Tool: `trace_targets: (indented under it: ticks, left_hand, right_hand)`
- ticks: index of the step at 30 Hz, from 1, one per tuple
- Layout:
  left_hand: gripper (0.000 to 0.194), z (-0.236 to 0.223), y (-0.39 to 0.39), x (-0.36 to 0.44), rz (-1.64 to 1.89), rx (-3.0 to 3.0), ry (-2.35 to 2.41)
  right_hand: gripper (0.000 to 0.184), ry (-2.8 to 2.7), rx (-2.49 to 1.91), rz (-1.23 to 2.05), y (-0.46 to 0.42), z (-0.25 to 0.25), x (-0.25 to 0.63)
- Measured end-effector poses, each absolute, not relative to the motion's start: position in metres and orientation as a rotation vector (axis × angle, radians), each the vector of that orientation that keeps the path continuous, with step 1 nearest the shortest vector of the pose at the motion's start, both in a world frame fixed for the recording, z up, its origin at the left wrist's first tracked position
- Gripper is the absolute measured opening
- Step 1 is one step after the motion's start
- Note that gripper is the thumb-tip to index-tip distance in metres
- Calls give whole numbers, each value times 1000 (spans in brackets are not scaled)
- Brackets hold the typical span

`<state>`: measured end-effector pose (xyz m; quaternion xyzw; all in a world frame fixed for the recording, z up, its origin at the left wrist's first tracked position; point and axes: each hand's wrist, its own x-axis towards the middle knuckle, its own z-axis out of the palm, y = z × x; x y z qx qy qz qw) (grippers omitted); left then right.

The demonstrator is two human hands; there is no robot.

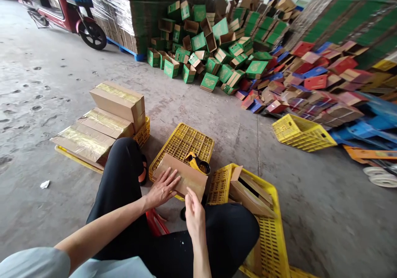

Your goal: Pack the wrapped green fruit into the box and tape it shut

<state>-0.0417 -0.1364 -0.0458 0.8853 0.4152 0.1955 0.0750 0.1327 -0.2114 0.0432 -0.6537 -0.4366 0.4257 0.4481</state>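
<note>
A flat brown cardboard box [186, 174] lies on an upturned yellow plastic crate [186, 139] in front of my knees. My left hand [161, 187] rests flat on the box's near left part, fingers spread. My right hand [194, 214] is at the box's near edge, fingers together against the cardboard. A yellow and black tape dispenser [198, 163] sits on the crate just behind the box.
Taped brown boxes [105, 123] are stacked on a yellow crate at my left. A yellow crate [266, 212] at my right holds folded cardboard. Another yellow crate [302, 132], piles of green boxes [214, 42] and red and blue boxes [310, 84], and a scooter [65, 11] stand beyond.
</note>
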Motion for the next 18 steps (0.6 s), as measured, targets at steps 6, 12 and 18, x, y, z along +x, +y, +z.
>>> trace_targets:
  ticks: [6,12,18]
  left_hand:
    - [76,-49,-132,-50,551,2634,1316]
    - [80,-48,-123,-69,561,2506,1542]
    - [77,-52,-127,-68,581,2526,1498]
  right_hand:
    - [58,-1906,-1954,367,-191,-19,123]
    - [52,-2034,-2050,183,-193,-26,126]
    - [53,-2057,-1999,170,-173,-19,86]
